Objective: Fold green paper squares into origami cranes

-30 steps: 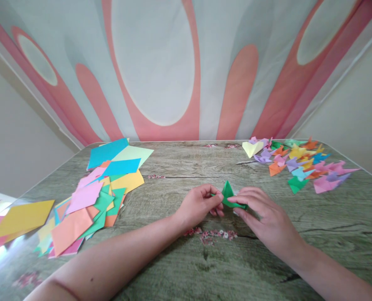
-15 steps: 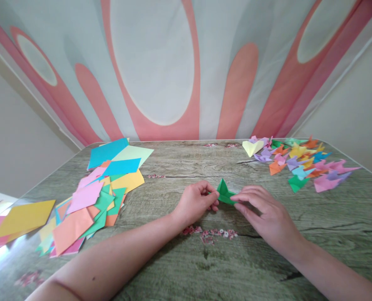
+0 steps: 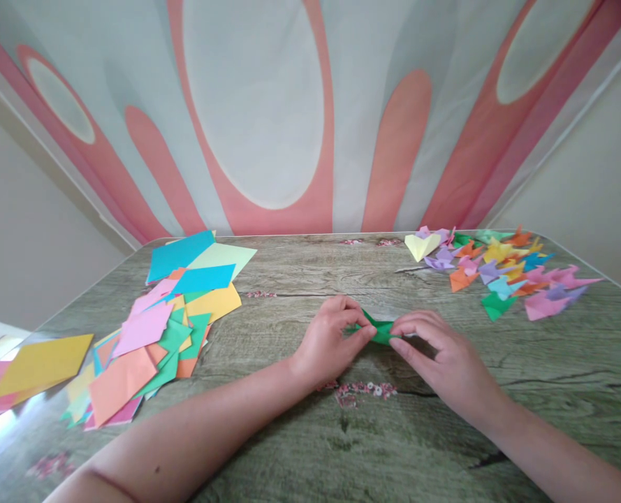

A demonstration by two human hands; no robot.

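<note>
A piece of folded green paper (image 3: pixel 382 332) is held between my two hands, just above the middle of the table. My left hand (image 3: pixel 336 334) pinches its left end with thumb and fingers, covering much of that side. At the right end, my right hand (image 3: pixel 436 349) grips the paper between thumb and fingertips. Only the middle of the green paper and a thin upper edge show; the rest is hidden behind the fingers.
Loose coloured paper sheets (image 3: pixel 142 328) lie in an overlapping pile on the left, with a mustard sheet (image 3: pixel 42 367) near the left edge. Several folded paper figures (image 3: pixel 503 286) cluster at the back right, a pale yellow heart-like fold (image 3: pixel 421 246) among them. The wood-patterned table (image 3: pixel 300 272) meets a patterned curtain behind.
My left hand has shifted slightly right and over the green paper. The green point that stood up beside it is now lowered and mostly covered by the fingers. My right hand stays nearly still.
</note>
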